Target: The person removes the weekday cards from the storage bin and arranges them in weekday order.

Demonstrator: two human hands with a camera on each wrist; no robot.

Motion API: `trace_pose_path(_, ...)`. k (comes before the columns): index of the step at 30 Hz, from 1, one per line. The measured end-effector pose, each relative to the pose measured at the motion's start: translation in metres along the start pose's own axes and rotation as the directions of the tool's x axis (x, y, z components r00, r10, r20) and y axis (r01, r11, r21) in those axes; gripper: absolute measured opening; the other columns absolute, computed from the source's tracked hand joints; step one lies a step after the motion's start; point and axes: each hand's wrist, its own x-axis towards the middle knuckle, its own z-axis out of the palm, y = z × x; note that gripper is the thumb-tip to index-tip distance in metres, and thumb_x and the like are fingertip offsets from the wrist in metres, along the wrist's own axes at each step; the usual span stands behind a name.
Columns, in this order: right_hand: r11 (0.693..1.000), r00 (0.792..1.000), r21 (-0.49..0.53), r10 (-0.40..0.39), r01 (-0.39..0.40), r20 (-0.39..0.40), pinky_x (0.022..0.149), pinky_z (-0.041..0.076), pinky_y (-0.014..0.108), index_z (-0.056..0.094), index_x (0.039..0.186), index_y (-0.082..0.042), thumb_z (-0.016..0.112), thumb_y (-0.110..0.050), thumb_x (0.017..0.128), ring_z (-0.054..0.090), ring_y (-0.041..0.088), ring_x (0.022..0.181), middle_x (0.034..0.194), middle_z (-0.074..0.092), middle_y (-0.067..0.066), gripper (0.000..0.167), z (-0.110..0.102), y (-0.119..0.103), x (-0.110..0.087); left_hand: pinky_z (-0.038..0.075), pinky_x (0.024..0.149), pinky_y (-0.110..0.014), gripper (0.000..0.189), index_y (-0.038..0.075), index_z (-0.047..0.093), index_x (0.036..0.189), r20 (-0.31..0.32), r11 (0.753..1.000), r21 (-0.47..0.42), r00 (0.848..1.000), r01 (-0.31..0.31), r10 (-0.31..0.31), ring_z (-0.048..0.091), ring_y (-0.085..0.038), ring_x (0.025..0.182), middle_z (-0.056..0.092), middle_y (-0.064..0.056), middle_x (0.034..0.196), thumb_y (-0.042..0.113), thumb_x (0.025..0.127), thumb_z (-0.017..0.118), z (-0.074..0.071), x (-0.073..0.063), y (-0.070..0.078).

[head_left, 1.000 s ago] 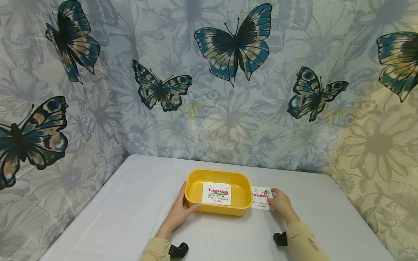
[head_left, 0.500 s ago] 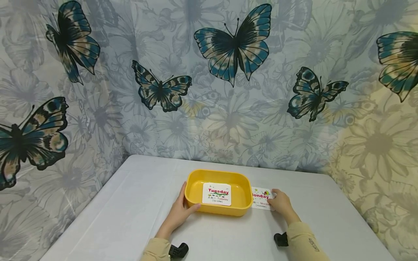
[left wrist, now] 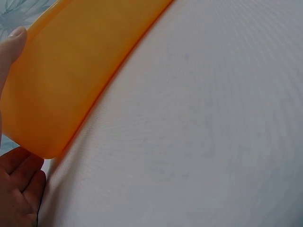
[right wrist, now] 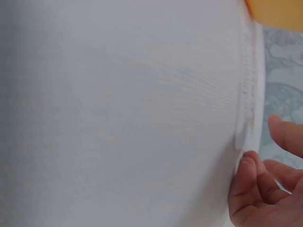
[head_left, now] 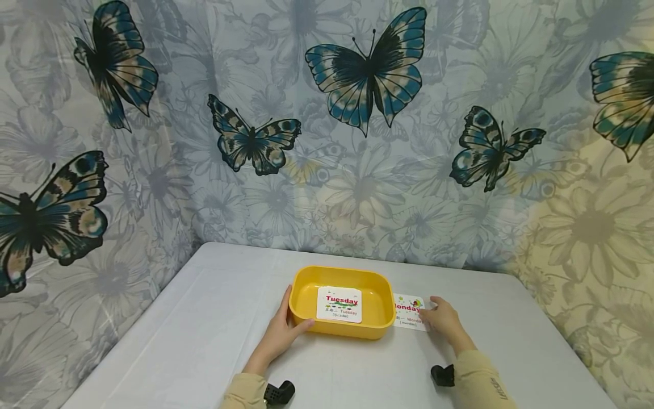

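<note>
A yellow plastic tray (head_left: 383, 332) stands on the table, a white card printed "Tuesday" (head_left: 339, 304) lying inside it. My left hand (head_left: 277, 335) holds the tray's left end, thumb on the front wall and fingers round the left side; the left wrist view has the thumb on the orange-looking wall (left wrist: 71, 71) and the fingers by its bottom corner. Flat on the table to the right, a "Monday" card (head_left: 409, 311) has its left edge hidden by the tray. Beside that card's right edge is my right hand (head_left: 445, 321); its thumb (right wrist: 286, 135) is raised apart from the fingers.
A white-covered table (head_left: 179, 341) bears everything, its back edge near a butterfly-print curtain (head_left: 357, 187). Black wrist devices sit on the left wrist (head_left: 280, 392) and right wrist (head_left: 442, 375). Beige sleeves (head_left: 480, 375) cover both forearms.
My right hand has shifted slightly to the right, away from the "Monday" card's edge. The tray, both cards and my left hand have stayed in place.
</note>
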Motion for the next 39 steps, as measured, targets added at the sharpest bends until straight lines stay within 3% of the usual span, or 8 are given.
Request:
trace_pose_path(5,0.992,1.0,0.127,0.018,-0.02,0.014,0.067,0.054,0.033,0.027,0.132,0.018,0.056,-0.015,0.09,0.055,0.032,0.086,0.11,0.047,0.035,0.061,-0.006,0.004,0.0,0.02,0.11,-0.036,0.103,0.022,0.006,0.15,0.001,1.0,0.003,1.0,-0.004,0.004,0.018,-0.018,0.136,0.012,-0.002,0.153,0.042,0.076,0.075,0.0,0.0,-0.001)
trace_pose_path(12,0.976,0.999,0.209,0.054,-0.054,0.006,0.075,0.053,0.039,0.028,0.136,0.014,0.058,-0.026,0.091,0.054,0.037,0.093,0.115,0.045,0.033,0.068,-0.009,-0.005,-0.001,0.02,0.11,-0.036,0.103,0.021,0.006,0.151,0.001,1.0,0.001,1.0,-0.002,0.002,0.018,-0.018,0.136,0.012,-0.002,0.153,0.042,0.076,0.075,0.001,0.0,0.0)
trace_pose_path(19,0.964,0.999,0.267,0.008,0.001,-0.034,0.089,0.047,0.046,0.032,0.136,0.011,0.058,-0.027,0.091,0.049,0.039,0.101,0.115,0.046,0.029,0.065,-0.007,-0.028,-0.005,0.02,0.11,-0.037,0.104,0.017,0.006,0.151,0.0,1.0,0.003,1.0,-0.004,0.004,0.018,-0.018,0.136,0.012,-0.002,0.153,0.041,0.076,0.075,0.002,0.001,0.0)
trace_pose_path(24,0.966,0.998,0.257,-0.007,0.021,-0.055,0.087,0.046,0.046,0.036,0.136,0.006,0.06,-0.033,0.09,0.051,0.035,0.096,0.117,0.048,0.026,0.065,-0.003,-0.046,-0.007,0.02,0.11,-0.036,0.102,0.021,0.006,0.151,0.004,1.0,-0.001,1.0,-0.002,0.002,0.019,-0.018,0.136,0.013,-0.002,0.153,0.038,0.077,0.075,0.002,0.001,0.0)
trace_pose_path(30,0.956,0.998,0.287,-0.065,0.064,-0.007,0.092,0.044,0.047,0.036,0.137,0.003,0.059,-0.03,0.092,0.045,0.037,0.11,0.125,0.045,0.025,0.061,0.006,-0.067,-0.01,0.02,0.11,-0.037,0.102,0.028,0.005,0.15,-0.004,1.0,0.009,1.0,0.008,-0.008,0.019,-0.018,0.136,0.013,-0.002,0.153,0.043,0.076,0.074,0.001,0.0,0.001)
trace_pose_path(39,0.934,0.987,0.326,-0.161,0.147,0.016,0.098,0.04,0.046,0.041,0.135,0.002,0.064,-0.026,0.089,0.045,0.034,0.115,0.128,0.046,0.024,0.059,0.029,-0.095,-0.012,0.02,0.11,-0.036,0.1,0.027,0.005,0.15,-0.001,1.0,0.003,1.0,0.016,-0.016,0.018,-0.018,0.136,0.012,-0.001,0.153,0.038,0.078,0.074,0.001,-0.001,0.002)
